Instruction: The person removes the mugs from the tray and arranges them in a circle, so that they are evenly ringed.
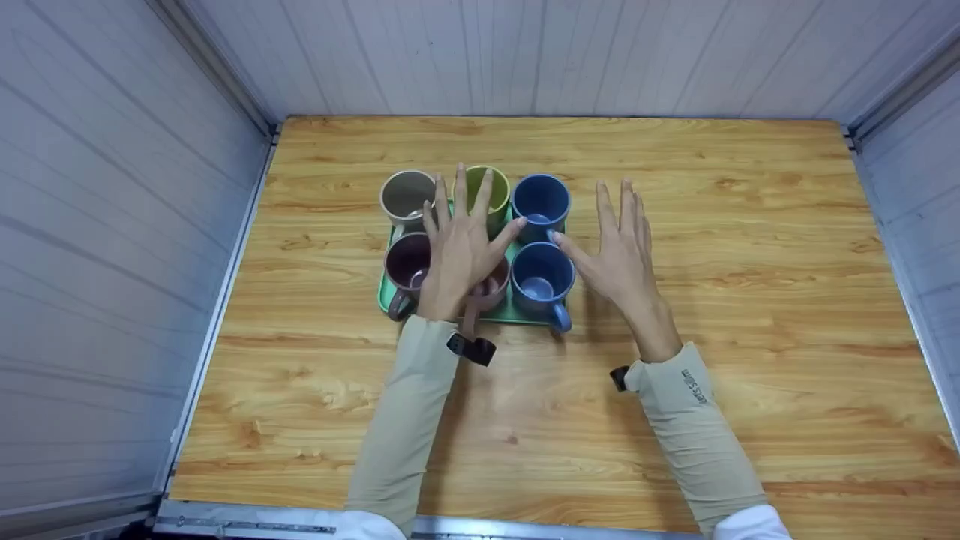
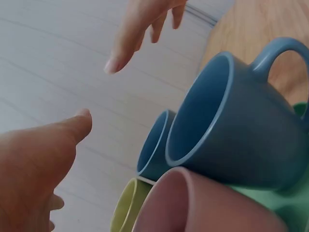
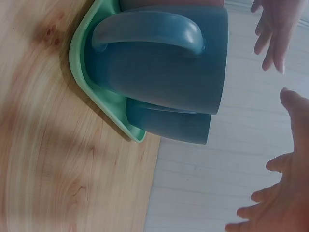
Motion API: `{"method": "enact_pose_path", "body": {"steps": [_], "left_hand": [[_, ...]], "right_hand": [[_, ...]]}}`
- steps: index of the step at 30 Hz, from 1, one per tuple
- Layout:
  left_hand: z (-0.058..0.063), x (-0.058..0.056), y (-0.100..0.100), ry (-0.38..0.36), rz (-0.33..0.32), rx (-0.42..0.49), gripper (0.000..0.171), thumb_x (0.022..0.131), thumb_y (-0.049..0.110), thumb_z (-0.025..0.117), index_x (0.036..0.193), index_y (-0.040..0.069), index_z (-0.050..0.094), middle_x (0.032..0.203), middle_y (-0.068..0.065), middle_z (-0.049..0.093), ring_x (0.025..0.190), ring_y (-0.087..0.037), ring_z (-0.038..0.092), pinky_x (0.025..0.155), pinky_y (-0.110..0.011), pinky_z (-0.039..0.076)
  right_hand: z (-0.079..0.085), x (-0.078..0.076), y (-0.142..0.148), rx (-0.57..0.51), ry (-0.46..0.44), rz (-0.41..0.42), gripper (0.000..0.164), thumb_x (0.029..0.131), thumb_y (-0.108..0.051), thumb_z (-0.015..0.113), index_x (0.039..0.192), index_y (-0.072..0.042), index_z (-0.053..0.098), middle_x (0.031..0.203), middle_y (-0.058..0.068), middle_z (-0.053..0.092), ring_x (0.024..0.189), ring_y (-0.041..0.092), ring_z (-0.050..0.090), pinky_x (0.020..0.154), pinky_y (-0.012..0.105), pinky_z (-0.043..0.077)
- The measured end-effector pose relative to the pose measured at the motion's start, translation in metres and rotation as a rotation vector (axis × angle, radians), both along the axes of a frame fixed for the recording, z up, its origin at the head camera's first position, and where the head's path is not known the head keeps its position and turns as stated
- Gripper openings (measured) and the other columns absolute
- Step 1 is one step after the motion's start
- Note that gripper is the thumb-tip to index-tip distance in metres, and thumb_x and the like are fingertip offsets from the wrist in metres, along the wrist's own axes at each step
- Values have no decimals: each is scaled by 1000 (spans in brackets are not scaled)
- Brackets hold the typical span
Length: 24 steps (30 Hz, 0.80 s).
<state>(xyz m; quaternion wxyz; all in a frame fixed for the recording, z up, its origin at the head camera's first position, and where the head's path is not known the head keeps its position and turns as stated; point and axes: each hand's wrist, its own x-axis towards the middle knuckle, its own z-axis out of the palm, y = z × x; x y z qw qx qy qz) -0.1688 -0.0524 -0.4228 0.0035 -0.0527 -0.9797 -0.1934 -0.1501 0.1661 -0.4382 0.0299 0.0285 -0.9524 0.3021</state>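
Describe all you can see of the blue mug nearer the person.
The blue mug is plain and shiny, like glazed ceramic, with its looped handle facing the near side. It stands upright, seemingly empty, in the tray's near right corner. The pink mug is beside it; contact unclear. The right hand is apart from it.

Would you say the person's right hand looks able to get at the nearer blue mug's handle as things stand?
Probably yes: the right hand is open, holds nothing and hovers beside the nearer blue mug; nothing visible blocks the way to the handle.
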Motion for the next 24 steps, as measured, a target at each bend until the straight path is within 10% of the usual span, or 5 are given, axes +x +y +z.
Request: {"method": "enact_pose_path", "body": {"steps": [8, 24], "left_hand": [[5, -6, -20, 107, -14, 124, 68, 95, 58, 41, 150, 20, 29, 155, -11, 25, 143, -33, 19, 112, -54, 22], [-8, -13, -100, 173, 210, 581, 44, 98, 25, 50, 135, 1, 46, 130, -19, 49, 118, -29, 49, 102, -38, 39]], "right_hand": [[-1, -1, 3, -228, 69, 68, 91, 85, -53, 64, 153, -17, 17, 158, 9, 15, 145, 26, 14, 116, 51, 17], [-3, 0, 10, -409, 70, 73, 87, 85, -46, 67, 151, -12, 22, 154, 10, 25, 139, 26, 27, 112, 52, 25]]}}
